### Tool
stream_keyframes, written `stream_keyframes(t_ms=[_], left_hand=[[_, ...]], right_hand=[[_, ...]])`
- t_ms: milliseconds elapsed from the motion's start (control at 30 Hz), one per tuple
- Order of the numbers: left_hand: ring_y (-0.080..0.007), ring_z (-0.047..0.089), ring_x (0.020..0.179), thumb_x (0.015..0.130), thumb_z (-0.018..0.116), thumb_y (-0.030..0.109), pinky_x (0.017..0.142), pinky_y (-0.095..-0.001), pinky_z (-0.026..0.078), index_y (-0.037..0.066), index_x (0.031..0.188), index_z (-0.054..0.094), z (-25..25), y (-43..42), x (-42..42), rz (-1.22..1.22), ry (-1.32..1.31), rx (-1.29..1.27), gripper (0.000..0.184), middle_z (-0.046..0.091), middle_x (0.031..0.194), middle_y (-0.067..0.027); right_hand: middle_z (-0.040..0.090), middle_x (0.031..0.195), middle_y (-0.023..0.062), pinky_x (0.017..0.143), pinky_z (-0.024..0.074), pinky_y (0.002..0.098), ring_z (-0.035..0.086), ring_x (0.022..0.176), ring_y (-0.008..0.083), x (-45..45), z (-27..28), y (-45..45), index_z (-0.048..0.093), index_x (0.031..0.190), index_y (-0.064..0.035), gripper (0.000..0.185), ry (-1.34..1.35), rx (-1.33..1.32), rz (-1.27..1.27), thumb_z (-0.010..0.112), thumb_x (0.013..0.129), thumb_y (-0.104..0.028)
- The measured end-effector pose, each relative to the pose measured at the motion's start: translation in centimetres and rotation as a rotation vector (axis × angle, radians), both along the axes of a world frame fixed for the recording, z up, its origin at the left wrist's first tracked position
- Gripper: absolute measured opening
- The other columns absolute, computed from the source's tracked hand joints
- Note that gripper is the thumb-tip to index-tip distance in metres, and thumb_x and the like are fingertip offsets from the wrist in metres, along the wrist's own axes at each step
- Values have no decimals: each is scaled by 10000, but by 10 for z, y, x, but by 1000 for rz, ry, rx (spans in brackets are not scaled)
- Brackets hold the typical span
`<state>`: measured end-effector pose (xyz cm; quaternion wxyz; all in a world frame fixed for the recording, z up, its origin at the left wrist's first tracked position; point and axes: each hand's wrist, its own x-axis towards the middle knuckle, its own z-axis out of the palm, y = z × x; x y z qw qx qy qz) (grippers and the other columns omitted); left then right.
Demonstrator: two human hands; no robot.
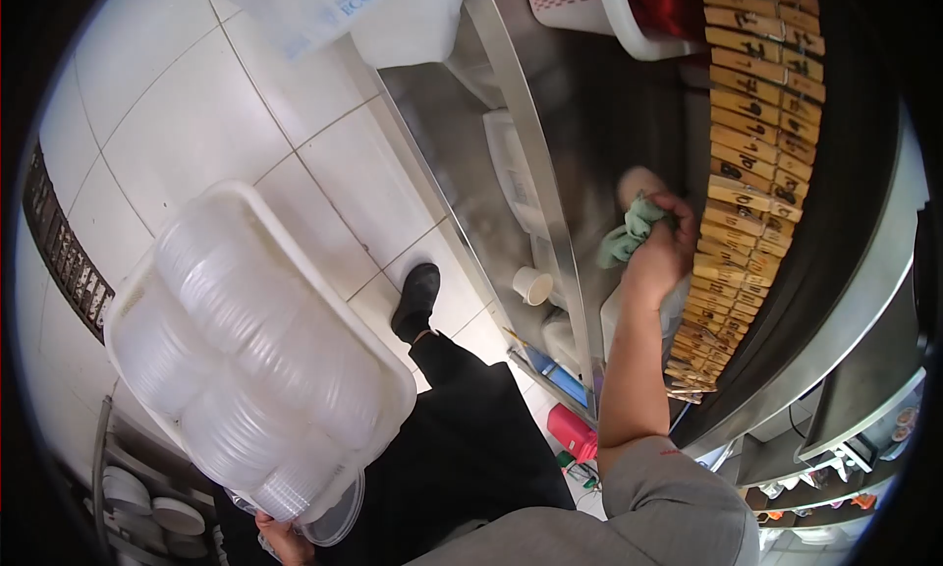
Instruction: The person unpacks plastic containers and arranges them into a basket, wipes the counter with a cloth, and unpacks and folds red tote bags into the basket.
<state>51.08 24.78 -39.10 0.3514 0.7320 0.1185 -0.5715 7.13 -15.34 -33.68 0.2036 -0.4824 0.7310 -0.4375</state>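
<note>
Over the steel shelf surface, my right hand is closed on a crumpled green cloth, close to the row of wooden clothespins with handwritten marks. At the lower left, my left hand grips the near end of a white tub, beside a round clear lid. Stacks of clear plastic containers fill the tub. The tub is tilted and held over the tiled floor. Part of my left hand is hidden by the tub and lids.
A white and red basket stands on the steel surface at the top. Below that surface are a paper cup and white containers. Stacked bowls sit on a rack at lower left. A red bottle is near the floor.
</note>
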Motion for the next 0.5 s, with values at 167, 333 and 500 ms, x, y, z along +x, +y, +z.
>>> stream_keyframes(t_ms=[167,333,500], left_hand=[[-189,602,812,571,608,48,760,-317,470,-4,1008,600,-12,22,4,-7,5,-22,440,638,909,-48],[-191,605,806,575,583,41,750,-311,471,-10,1007,600,-11,11,3,11,-18,4,435,642,905,-53],[-194,609,798,572,571,37,749,-305,470,-11,1001,603,-4,-14,5,23,-23,16,432,648,905,-58]], right_hand=[[525,1312,180,1034,334,371,478,1232,288,-94,-94,-75,494,1298,9,607,517,632,-364,364,946,-468],[480,1336,212,1080,280,427,392,1278,393,43,-94,-147,493,1301,-5,614,794,311,144,353,969,-502],[453,1364,204,1058,301,413,407,1251,366,17,-71,-70,484,1310,-33,464,903,148,323,451,962,-338]])
